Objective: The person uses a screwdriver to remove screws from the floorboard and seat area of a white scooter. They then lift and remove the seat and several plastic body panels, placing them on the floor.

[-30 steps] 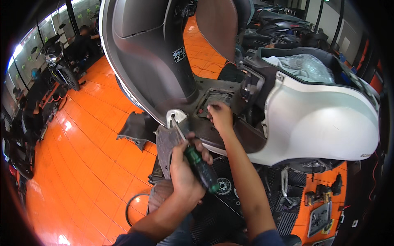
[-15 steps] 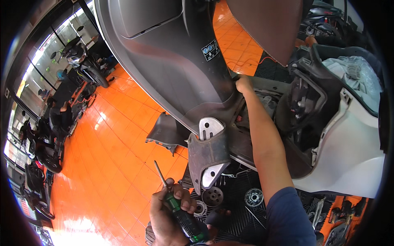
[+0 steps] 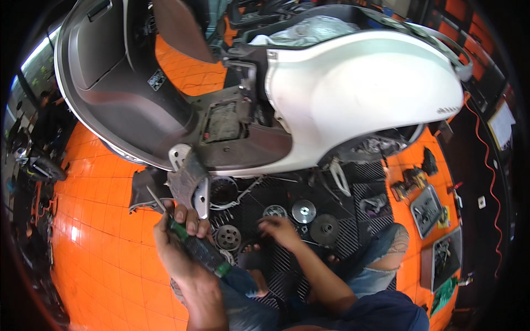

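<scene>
My left hand point(image 3: 185, 237) is closed round the green and black handle of a screwdriver point(image 3: 201, 251), whose bare metal shaft points up and to the left. Just above that hand is a dark footrest bracket point(image 3: 187, 179) with silver plates, at the side of the scooter point(image 3: 364, 83). My right hand point(image 3: 280, 231) is over the dark ribbed mat with its fingers partly stretched and apart; nothing shows in it. Close by lie a round metal part point(image 3: 303, 211), a dark disc point(image 3: 324, 229) and a disc with holes point(image 3: 227, 237).
The white and brown scooter spans the far side, its floorboard compartment point(image 3: 222, 122) uncovered. On the right are a grey tray of parts point(image 3: 426, 212), a second bin point(image 3: 444, 259), a yellow and black power tool point(image 3: 409, 183) and an orange hose point(image 3: 486, 149). Orange tiles point(image 3: 99, 243) extend left.
My right hand has drawn back from the scooter's floorboard to above the parts on the mat. The view has swung right. My left hand still grips the screwdriver.
</scene>
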Available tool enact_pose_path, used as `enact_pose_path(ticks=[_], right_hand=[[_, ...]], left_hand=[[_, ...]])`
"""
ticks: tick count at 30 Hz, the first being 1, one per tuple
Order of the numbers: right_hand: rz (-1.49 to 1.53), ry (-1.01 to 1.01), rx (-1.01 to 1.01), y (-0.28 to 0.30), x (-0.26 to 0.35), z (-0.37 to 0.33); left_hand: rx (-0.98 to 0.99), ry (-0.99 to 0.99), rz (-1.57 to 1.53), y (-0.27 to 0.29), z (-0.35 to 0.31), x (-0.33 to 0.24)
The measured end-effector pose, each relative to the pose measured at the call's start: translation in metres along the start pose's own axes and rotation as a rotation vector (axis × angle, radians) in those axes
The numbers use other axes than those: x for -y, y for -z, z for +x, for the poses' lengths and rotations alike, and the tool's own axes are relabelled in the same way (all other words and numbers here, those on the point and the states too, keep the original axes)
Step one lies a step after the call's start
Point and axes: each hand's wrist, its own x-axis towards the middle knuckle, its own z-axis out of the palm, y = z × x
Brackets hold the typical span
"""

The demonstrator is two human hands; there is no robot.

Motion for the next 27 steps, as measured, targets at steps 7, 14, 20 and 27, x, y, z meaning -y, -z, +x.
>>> enact_pose_path(ticks=[7,14,20,27], right_hand=[[0.659,0.447,-0.614,0.137,0.045,0.013],[0.578,0.456,-0.914,0.094,0.071,0.034],[0.595,0.376,-0.767,0.122,0.062,0.024],[0.479,0.498,-0.592,0.143,0.054,0.013]], left_hand=[[0.090,0.077,-0.019,-0.015,-0.016,0.031],[0.155,0.163,-0.046,-0.019,-0.010,0.039],[0.129,0.204,-0.039,-0.017,-0.006,0.049],[0.119,0.248,-0.032,-0.014,0.000,0.057]])
